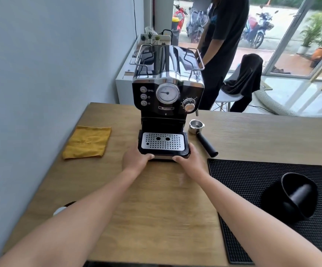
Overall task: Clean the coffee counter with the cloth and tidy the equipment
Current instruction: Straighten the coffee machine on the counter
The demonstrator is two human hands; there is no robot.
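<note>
Espresso machine (168, 89) upright, front facing camera; left hand (135, 158), right hand (189, 160) grasp drip tray (163, 143) corners. Cloth (88, 142) flat centre-left; bare counter (156, 209) below.

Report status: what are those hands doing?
Left hand, right hand grip drip tray, front corners. Yellow cloth flat, left of espresso machine. Portafilter lies right of tray.

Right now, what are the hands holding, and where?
The drip tray of the espresso machine, by its front edge: left hand at the left corner, right hand at the right.
</note>
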